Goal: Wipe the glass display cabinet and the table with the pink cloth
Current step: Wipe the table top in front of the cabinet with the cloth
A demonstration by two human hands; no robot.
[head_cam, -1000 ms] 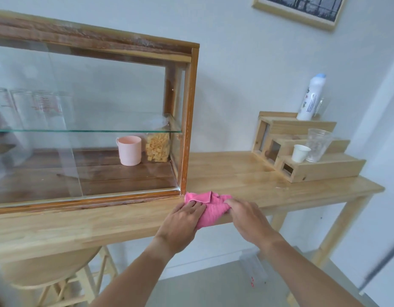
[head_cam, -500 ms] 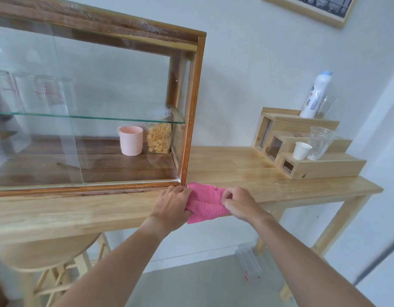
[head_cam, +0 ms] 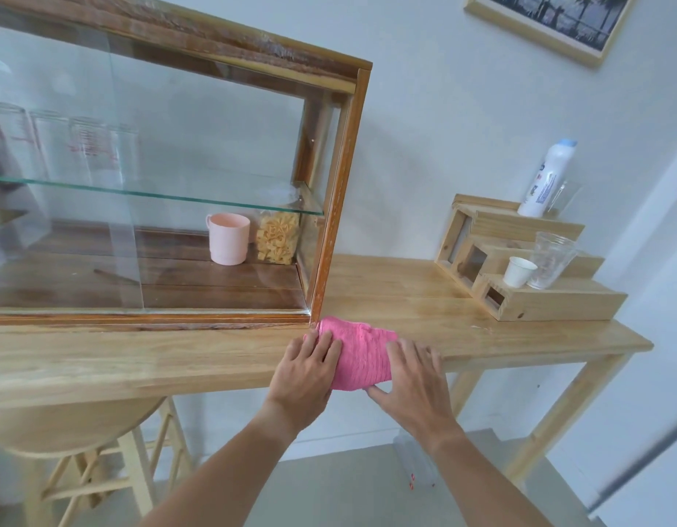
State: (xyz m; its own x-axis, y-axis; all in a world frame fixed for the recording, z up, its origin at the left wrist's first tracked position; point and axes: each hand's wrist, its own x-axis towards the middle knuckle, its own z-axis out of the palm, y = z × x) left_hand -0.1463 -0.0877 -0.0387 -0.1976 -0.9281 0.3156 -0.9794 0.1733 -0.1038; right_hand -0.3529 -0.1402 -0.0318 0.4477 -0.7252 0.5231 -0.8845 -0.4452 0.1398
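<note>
Pink cloth point(head_cam: 361, 353) pressed flat on table point(head_cam: 462, 321) edge, both hands on it.

Left hand point(head_cam: 304, 376) fingers spread flat on cloth's left side, fingertips near cabinet point(head_cam: 339, 192) bottom corner. Right hand point(head_cam: 415, 374) flat on cloth's right side, thumb out under cloth's near edge; neither hand curled into a grip, just pinning and smoothing. Cloth between the two sets of fingers, far edge touching cabinet base, near edge hanging slightly past table front. Looks like cloth prep or folding, so early stage. Glass front smudgy and hazy, judged not wiped yet. Tabletop beyond right fingertips with faint marks, likely unwiped. Left to do: cabinet glass, then table.
</note>
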